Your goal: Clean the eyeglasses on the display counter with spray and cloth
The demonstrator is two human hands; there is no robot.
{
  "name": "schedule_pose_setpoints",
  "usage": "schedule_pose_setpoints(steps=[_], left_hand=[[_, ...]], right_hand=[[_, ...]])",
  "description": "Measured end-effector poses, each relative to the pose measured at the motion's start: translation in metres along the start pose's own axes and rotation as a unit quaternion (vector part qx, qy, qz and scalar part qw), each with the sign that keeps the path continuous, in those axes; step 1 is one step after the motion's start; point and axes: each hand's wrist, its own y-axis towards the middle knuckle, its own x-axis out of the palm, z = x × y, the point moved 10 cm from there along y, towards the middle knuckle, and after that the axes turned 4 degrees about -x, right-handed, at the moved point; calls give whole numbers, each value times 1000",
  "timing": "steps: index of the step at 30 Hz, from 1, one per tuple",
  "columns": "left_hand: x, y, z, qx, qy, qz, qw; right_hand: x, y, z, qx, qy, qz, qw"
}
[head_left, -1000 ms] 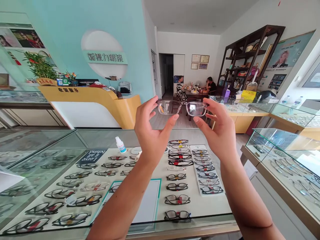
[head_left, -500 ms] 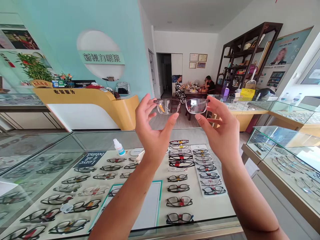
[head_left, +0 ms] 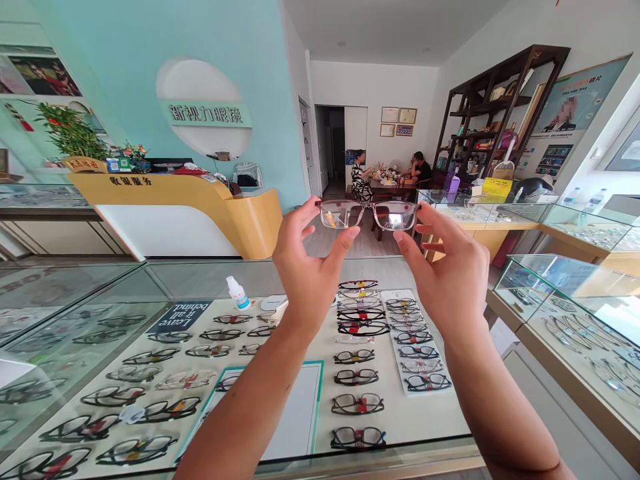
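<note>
I hold a pair of clear-framed glasses (head_left: 367, 215) up at arm's length above a glass display counter (head_left: 150, 280). My left hand (head_left: 307, 263) pinches the left lens rim between thumb and fingers. My right hand (head_left: 445, 267) pinches the right rim the same way. The lenses face me and show reflections. Below my arms, under the glass, lie rows of several spectacle frames (head_left: 357, 370) on a pale tray.
A small white dropper bottle (head_left: 237, 293) stands on the counter. A second glass case (head_left: 575, 313) is at the right. A yellow reception desk (head_left: 200, 213) stands behind, with two people seated at a far table (head_left: 387, 183) and a dark shelf unit (head_left: 490, 113).
The glasses and both hands have dropped slightly and tilted a little; the grip on both rims is the same.
</note>
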Motion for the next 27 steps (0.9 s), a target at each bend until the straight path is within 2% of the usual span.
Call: schedule_pose_setpoints(steps=[18,27], left_hand=[[-7,-1,21,66,55,29,996],[-4,-5,19,61,51,20,997]], right_hand=[[7,6,7,-10,-27,-35,999],[8,7,8,2,-31,-57,998]])
